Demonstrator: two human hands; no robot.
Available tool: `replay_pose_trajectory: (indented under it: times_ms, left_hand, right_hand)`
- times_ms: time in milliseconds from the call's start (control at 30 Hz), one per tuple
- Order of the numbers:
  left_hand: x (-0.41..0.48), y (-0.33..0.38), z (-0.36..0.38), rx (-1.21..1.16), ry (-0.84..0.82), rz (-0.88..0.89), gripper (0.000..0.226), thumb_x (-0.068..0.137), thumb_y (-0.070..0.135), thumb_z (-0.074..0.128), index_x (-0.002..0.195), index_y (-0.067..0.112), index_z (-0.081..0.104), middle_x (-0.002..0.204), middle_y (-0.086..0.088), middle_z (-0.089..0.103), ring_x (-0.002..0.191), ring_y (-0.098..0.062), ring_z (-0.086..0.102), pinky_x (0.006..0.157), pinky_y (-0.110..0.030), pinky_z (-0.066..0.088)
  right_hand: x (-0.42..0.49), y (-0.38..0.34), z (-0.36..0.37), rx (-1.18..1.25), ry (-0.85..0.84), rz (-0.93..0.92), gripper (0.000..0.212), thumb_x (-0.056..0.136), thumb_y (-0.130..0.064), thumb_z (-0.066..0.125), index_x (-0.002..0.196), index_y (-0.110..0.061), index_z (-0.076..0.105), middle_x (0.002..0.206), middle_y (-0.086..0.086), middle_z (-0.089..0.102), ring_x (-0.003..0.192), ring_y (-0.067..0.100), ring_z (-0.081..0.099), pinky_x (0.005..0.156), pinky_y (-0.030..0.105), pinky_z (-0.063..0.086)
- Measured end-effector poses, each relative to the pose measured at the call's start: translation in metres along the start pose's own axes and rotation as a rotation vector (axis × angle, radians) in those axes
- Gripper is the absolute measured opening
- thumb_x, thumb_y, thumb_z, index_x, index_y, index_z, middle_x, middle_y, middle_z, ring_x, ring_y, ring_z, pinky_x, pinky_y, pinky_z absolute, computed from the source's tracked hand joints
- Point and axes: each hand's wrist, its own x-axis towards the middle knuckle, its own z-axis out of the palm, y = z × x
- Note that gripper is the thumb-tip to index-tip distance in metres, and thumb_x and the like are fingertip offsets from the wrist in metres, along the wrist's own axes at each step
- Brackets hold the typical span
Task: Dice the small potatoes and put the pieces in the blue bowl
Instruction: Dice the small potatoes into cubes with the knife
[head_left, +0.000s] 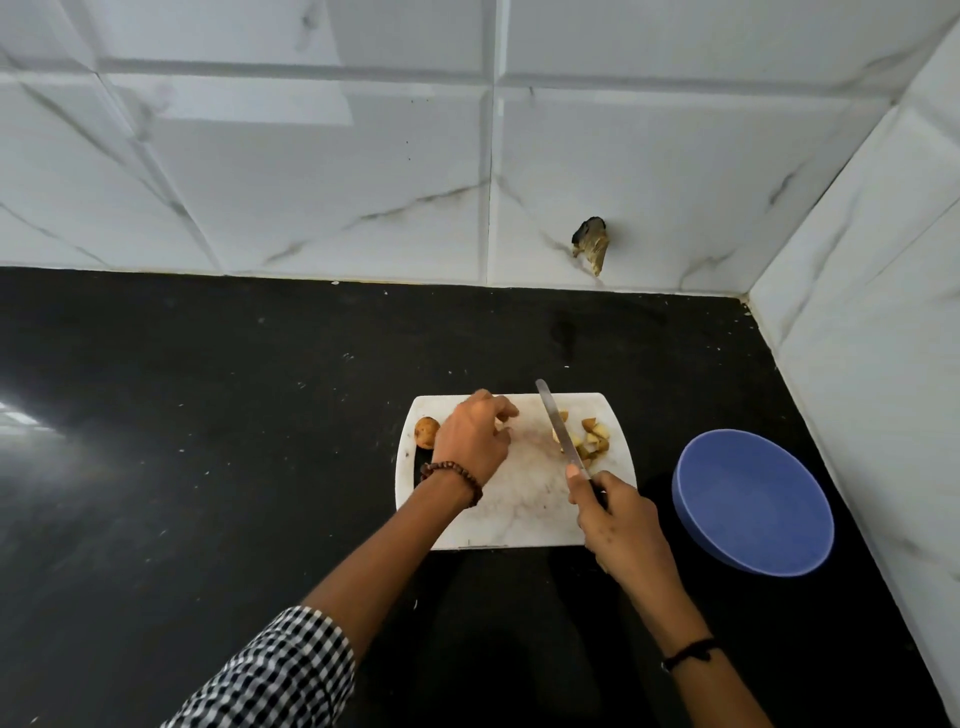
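Where the white board (519, 512) lies on the black counter (208, 441), diced pieces (595, 436) form a loose heap on its far right part, showing pale yellow cut faces and brown skin on some sides. One whole potato (427, 431), small, round and brown-skinned, rests at the board's far left edge, just beside the left hand (475, 436). That hand is held palm down over the board's far left part, with its fingers curled downward toward the surface; whether they pinch a piece cannot be told. A beaded bracelet (452, 475) circles its wrist, and a checked sleeve (280, 670) covers the arm nearer the camera. The right hand (618, 519), at the board's near right corner, is clamped round the handle of the knife (558, 428), with the forefinger laid along the blade's back. The blade slants from that corner toward the board's far edge, with its flank against the left side of the heap. The blue bowl (753, 558) stands on the counter to the right of the board, near it but apart.
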Motion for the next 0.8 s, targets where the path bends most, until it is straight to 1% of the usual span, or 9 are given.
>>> replay_pose_trajectory:
  times_ms: [33,100,267,367,467,633,700,733,800]
  left_hand:
    - [0.000,-0.006,-0.002,0.029,0.029,-0.010,0.021,0.086,0.016,0.067,0.106,0.023,0.067,0.104,0.007,0.059,0.085,-0.009,0.059,0.069,-0.026,0.054]
    - [0.001,-0.016,-0.005,0.048,0.048,-0.045,0.026,0.084,0.021,0.069,0.109,0.024,0.064,0.108,0.007,0.056,0.085,-0.011,0.059,0.069,-0.030,0.054]
    - [0.005,-0.027,-0.006,0.065,-0.032,-0.066,0.042,0.085,0.021,0.070,0.125,0.026,0.056,0.118,0.003,0.051,0.089,-0.016,0.060,0.075,-0.035,0.056]
    - [0.010,-0.024,-0.004,0.121,-0.080,-0.048,0.040,0.088,0.022,0.066,0.126,0.028,0.057,0.117,0.003,0.050,0.092,-0.019,0.059,0.074,-0.041,0.055]
    - [0.015,-0.021,-0.002,0.125,-0.095,-0.070,0.028,0.091,0.023,0.060,0.119,0.027,0.063,0.115,0.001,0.052,0.093,-0.020,0.057,0.078,-0.045,0.054]
    - [0.011,-0.017,-0.005,0.085,-0.050,-0.039,0.016,0.092,0.028,0.060,0.107,0.029,0.066,0.104,0.005,0.060,0.086,-0.016,0.060,0.074,-0.043,0.055]
    - [0.003,-0.017,-0.004,0.090,-0.017,-0.007,0.013,0.092,0.028,0.060,0.104,0.032,0.064,0.100,0.009,0.064,0.085,-0.013,0.062,0.076,-0.043,0.053]
    - [-0.002,-0.017,-0.003,0.103,-0.009,0.018,0.013,0.091,0.029,0.061,0.103,0.032,0.063,0.099,0.011,0.065,0.086,-0.011,0.062,0.077,-0.040,0.050]
    - [-0.013,-0.017,0.000,0.092,-0.020,0.070,0.013,0.089,0.028,0.065,0.101,0.027,0.064,0.098,0.010,0.066,0.088,-0.008,0.062,0.073,-0.027,0.041]
  right_hand:
    - [0.000,-0.001,0.001,-0.006,-0.005,-0.008,0.041,0.099,-0.058,0.046,0.093,-0.021,0.063,0.074,0.004,0.062,0.063,0.012,0.057,0.061,0.029,0.049]
    - [0.001,-0.002,0.003,-0.013,-0.012,-0.019,0.039,0.099,-0.058,0.046,0.093,-0.023,0.063,0.075,0.002,0.062,0.064,0.010,0.058,0.059,0.026,0.048]
    - [0.001,-0.002,0.006,-0.030,-0.014,-0.016,0.039,0.099,-0.059,0.046,0.092,-0.024,0.062,0.074,0.000,0.062,0.065,0.010,0.058,0.059,0.026,0.047]
    - [0.001,0.000,0.006,-0.021,-0.016,-0.016,0.038,0.099,-0.058,0.046,0.093,-0.025,0.063,0.074,0.000,0.062,0.065,0.010,0.058,0.061,0.026,0.049]
    - [0.001,0.001,0.006,-0.001,-0.024,-0.009,0.037,0.099,-0.059,0.047,0.097,-0.025,0.064,0.075,-0.001,0.062,0.066,0.010,0.058,0.061,0.026,0.048]
    - [0.001,0.006,0.006,0.047,-0.028,-0.002,0.039,0.097,-0.060,0.048,0.097,-0.025,0.064,0.072,-0.002,0.061,0.061,0.008,0.055,0.060,0.028,0.045]
    - [0.000,0.007,0.006,0.056,-0.023,0.004,0.040,0.098,-0.059,0.048,0.095,-0.024,0.064,0.072,0.000,0.061,0.061,0.009,0.055,0.059,0.028,0.044]
    - [-0.002,0.007,0.007,0.063,-0.020,0.011,0.039,0.098,-0.059,0.048,0.093,-0.023,0.064,0.072,0.001,0.061,0.061,0.009,0.056,0.059,0.028,0.044]
    - [-0.004,0.008,0.010,0.076,-0.017,0.021,0.040,0.098,-0.059,0.049,0.090,-0.023,0.064,0.072,0.002,0.062,0.062,0.010,0.056,0.060,0.029,0.046]
